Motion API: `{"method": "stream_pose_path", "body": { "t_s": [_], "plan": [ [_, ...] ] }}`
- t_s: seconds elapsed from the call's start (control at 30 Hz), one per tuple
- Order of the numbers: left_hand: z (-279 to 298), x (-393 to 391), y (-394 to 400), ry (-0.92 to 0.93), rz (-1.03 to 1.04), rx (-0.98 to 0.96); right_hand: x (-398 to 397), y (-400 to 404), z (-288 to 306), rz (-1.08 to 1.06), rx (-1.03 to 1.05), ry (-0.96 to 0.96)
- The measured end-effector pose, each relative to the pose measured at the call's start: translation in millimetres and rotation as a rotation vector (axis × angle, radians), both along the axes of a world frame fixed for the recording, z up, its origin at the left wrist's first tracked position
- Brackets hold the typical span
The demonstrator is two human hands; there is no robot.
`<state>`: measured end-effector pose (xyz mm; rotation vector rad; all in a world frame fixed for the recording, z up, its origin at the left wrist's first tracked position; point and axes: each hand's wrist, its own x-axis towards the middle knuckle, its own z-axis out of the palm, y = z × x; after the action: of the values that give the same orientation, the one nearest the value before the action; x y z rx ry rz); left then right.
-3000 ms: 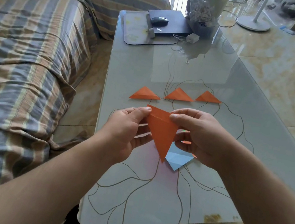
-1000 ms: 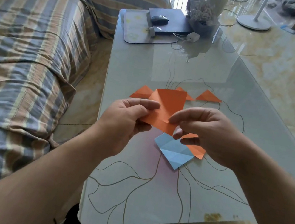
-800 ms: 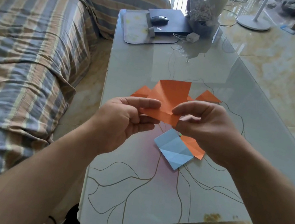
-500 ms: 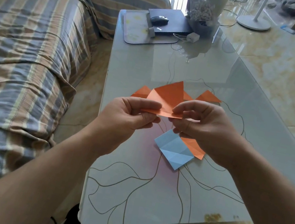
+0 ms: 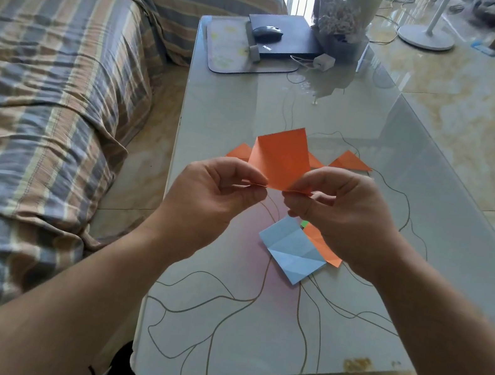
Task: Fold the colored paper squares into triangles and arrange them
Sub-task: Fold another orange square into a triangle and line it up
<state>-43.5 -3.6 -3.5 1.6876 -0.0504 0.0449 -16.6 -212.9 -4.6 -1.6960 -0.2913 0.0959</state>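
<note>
— What's on the glass table by the striped sofa?
— Orange triangles in a row, plus a blue paper nearer.
— And the hands?
— Left hand and right hand each pinch the orange paper, held above the table.

You have bright daylight coming from the far right, glaring off the polished floor and throwing pale reflections across the far half of the glossy desk. Shadows stay soft. The middle is sharp; wide-angle distortion bends the desk edges and stretches your forearms.
</note>
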Motion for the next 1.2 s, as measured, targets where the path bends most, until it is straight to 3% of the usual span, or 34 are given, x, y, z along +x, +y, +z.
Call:
{"method": "stream_pose_path", "body": {
  "t_s": [0.27, 0.7, 0.93, 1.2],
  "plan": [
    [2.6, -0.5, -3.7, 0.032, 0.053, -0.172, -2.9, 2.4, 6.2, -0.04, 0.061, 0.02],
    [5.2, -2.6, -16.2, 0.319, 0.195, -0.515, -6.6, 17.7, -2.3, -0.22, 0.26, 0.196],
    [1.0, -0.1, -18.0, 0.404, 0.205, -0.527, -6.1, 20.5, -0.9, -0.21, 0.369, 0.42],
    [-1.9, -2.7, -23.1, 0.456, 0.13, -0.488, -9.7, 25.0, -2.1, -0.218, 0.328, 0.492]
  ]
}}
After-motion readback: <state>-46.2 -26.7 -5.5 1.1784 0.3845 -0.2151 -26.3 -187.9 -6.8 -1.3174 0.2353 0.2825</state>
